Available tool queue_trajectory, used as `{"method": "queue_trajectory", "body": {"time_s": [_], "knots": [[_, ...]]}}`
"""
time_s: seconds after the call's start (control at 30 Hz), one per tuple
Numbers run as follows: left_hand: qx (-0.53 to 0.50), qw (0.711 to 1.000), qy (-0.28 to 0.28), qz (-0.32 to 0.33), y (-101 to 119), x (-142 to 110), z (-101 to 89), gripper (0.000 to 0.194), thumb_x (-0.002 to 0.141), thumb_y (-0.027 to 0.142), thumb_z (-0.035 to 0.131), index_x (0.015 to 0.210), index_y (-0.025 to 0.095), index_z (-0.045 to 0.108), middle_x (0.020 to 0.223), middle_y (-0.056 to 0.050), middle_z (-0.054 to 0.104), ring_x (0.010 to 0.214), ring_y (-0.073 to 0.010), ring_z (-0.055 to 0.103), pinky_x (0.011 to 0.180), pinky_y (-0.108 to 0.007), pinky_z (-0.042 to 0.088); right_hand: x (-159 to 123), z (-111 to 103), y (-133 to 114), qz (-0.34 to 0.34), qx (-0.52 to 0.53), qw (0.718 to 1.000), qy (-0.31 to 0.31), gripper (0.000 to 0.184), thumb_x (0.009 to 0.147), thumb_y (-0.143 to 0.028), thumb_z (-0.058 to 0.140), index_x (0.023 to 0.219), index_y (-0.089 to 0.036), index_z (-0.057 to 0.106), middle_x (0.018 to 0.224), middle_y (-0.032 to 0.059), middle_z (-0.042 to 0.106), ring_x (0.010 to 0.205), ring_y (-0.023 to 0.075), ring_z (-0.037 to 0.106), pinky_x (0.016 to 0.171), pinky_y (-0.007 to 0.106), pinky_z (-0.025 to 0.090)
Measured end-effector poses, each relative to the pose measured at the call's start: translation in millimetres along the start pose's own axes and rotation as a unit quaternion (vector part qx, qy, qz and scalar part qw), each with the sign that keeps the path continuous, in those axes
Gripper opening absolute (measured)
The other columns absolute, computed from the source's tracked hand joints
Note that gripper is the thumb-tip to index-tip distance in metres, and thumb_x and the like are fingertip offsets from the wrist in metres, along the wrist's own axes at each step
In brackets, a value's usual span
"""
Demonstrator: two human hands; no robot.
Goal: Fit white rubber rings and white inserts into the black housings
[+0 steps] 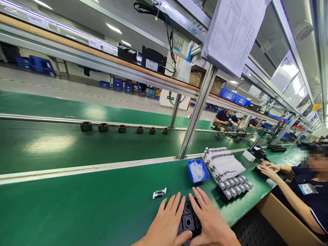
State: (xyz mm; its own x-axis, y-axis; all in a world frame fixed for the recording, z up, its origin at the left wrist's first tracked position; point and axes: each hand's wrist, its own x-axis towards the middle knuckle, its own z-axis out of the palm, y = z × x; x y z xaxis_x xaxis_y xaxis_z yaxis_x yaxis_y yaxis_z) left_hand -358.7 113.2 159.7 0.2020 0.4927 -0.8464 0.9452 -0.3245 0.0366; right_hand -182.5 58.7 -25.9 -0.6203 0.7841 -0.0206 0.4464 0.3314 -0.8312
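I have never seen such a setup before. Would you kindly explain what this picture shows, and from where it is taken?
There is no machine here, only a person's bare hands. The single picture comes from a camera worn on that person's head, looking forward and down. The left hand and right hand lie around a black block with round openings; how firmly they grip it, I cannot tell. On the green bench ahead lie small black-and-white parts and a blue bin of white loops. Further right are a pile of white pieces and black pieces with white centres. Another person is at the right edge.
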Motion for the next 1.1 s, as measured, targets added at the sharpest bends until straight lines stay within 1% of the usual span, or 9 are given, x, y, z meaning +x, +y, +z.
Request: {"method": "queue_trajectory", "body": {"time_s": [0.1,0.2,0.37,0.57,0.77,0.9,1.0,1.03,1.1], "knots": [[0.000,1.000,0.010,-0.004,2,-2,-0.3,0.096,0.092,0.067,0.048,0.167,0.015,0.017,0.169,-0.012,0.002,0.159,-0.0346,0.007,0.129,-0.056,0.005,-3,-5,1,0.034,0.029,0.999,-0.020,0.142,0.066,-0.093,0.065,0.171,-0.021,0.000,0.172,0.0076,-0.009,0.160,0.0320,-0.007,0.132,0.049,0.011],[-0.003,1.000,0.004,-0.006,2,-3,-0.9,0.097,0.092,0.070,0.047,0.166,0.015,0.017,0.169,-0.012,0.001,0.159,-0.0353,0.007,0.129,-0.056,0.005,-13,-5,8,0.085,0.035,0.996,0.012,0.145,0.059,-0.095,0.067,0.171,-0.025,0.006,0.172,0.0061,-0.011,0.160,0.0318,-0.009,0.131,0.048,0.013],[-0.006,1.000,-0.003,-0.011,6,-5,-4.2,0.097,0.093,0.070,0.045,0.166,0.014,0.017,0.169,-0.012,0.001,0.159,-0.0360,0.008,0.129,-0.057,0.005,-25,10,15,0.081,0.044,0.996,0.010,0.138,0.066,-0.094,0.064,0.171,-0.026,0.006,0.171,0.0083,-0.016,0.160,0.0338,-0.011,0.130,0.054,0.009],[-0.002,1.000,0.006,-0.025,9,-4,-1.4,0.098,0.091,0.069,0.048,0.166,0.013,0.022,0.170,-0.013,0.010,0.159,-0.0353,0.015,0.129,-0.055,0.012,-8,31,8,0.069,0.178,0.981,0.042,0.160,0.054,-0.082,0.082,0.169,-0.011,-0.003,0.170,0.0193,0.005,0.160,0.0298,0.009,0.131,0.042,0.015],[0.001,1.000,0.006,-0.006,6,-3,2.2,0.092,0.094,0.064,0.043,0.166,0.010,0.023,0.169,-0.018,0.010,0.157,-0.0410,0.017,0.126,-0.062,0.014,0,29,1,0.017,0.157,0.987,0.007,0.111,0.084,-0.070,0.070,0.167,-0.010,0.027,0.167,0.0202,0.021,0.158,0.0303,0.018,0.131,0.044,0.017],[0.010,1.000,0.005,-0.010,10,-5,-2.0,0.091,0.094,0.060,0.045,0.165,0.007,0.026,0.167,-0.021,0.017,0.155,-0.0420,0.021,0.125,-0.062,0.015,-3,7,5,-0.003,0.154,0.988,-0.013,0.111,0.080,-0.059,0.079,0.168,-0.020,0.025,0.169,0.0118,0.019,0.159,0.0283,0.011,0.132,0.043,0.014],[0.017,1.000,0.006,0.000,10,-6,-5.1,0.097,0.094,0.068,0.046,0.164,0.005,0.023,0.166,-0.023,0.016,0.155,-0.0444,0.021,0.125,-0.063,0.017,11,-13,23,0.024,0.147,0.984,0.093,0.069,0.092,-0.049,0.067,0.155,-0.028,0.049,0.164,0.0053,0.031,0.156,0.0250,0.017,0.131,0.044,0.017],[0.021,1.000,0.007,0.006,10,-7,-5.7,0.098,0.095,0.070,0.045,0.164,0.004,0.023,0.166,-0.024,0.016,0.154,-0.0455,0.021,0.124,-0.064,0.017,20,-19,31,0.057,0.128,0.979,0.152,0.050,0.098,-0.047,0.059,0.143,-0.026,0.061,0.158,0.0063,0.039,0.152,0.0245,0.025,0.129,0.043,0.020],[0.027,1.000,0.006,0.014,8,-7,-5.7,0.089,0.100,0.065,0.036,0.164,0.003,0.022,0.165,-0.025,0.015,0.154,-0.0462,0.021,0.123,-0.066,0.017,44,-28,48,0.138,0.088,0.959,0.231,0.036,0.101,-0.043,0.053,0.117,-0.018,0.072,0.137,0.0112,0.055,0.135,0.0244,0.045,0.120,0.040,0.033]]}}
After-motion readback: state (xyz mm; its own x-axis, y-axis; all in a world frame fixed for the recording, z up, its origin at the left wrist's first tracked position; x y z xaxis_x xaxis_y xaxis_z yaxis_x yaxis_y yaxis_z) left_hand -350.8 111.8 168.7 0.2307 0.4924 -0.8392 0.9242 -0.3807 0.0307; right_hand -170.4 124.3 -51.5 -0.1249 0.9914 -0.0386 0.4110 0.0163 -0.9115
